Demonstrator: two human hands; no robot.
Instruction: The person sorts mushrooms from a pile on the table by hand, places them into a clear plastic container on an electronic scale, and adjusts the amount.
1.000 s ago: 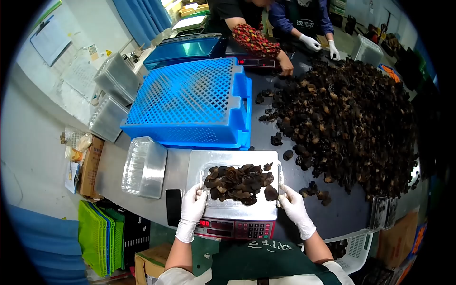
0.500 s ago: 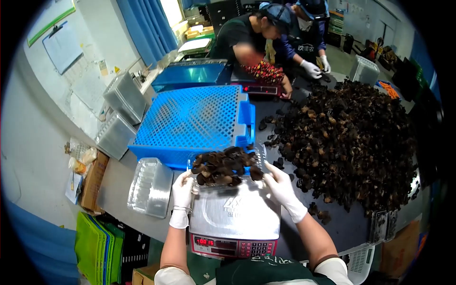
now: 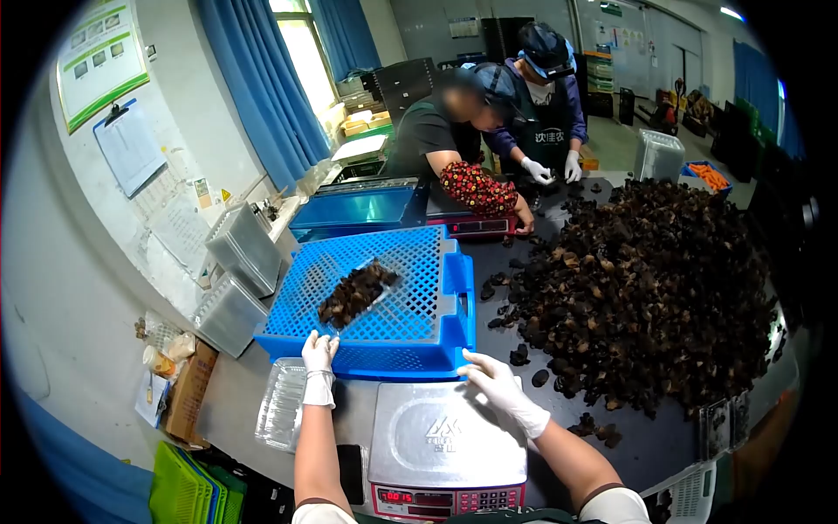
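Note:
A clear plastic tray (image 3: pixel 356 294) of dark, wood-ear-like fungus is over the upturned blue crate (image 3: pixel 410 327), lying at a slant. Its near end is at the fingertips of my white-gloved left hand (image 3: pixel 319 356), which appear closed on the edge. My gloved right hand (image 3: pixel 499 389) is at the crate's near right corner, above the back of the scale, fingers stretched out and holding nothing. Below my hands stands the digital scale (image 3: pixel 449 437), its steel plate bare and red digits lit. Whether the tray rests fully on the crate is hard to tell.
A large heap of dark fungus (image 3: pixel 646 297) covers the table's right side. Clear empty trays (image 3: pixel 281 406) lie left of the scale, with stacks (image 3: pixel 244 249) by the wall. Across the table, two people work near a second scale (image 3: pixel 478 227).
The filled tray has moved from above the scale forward and left over the blue crate. My left hand went with it; my right hand has come off the tray. The camera view has tilted up.

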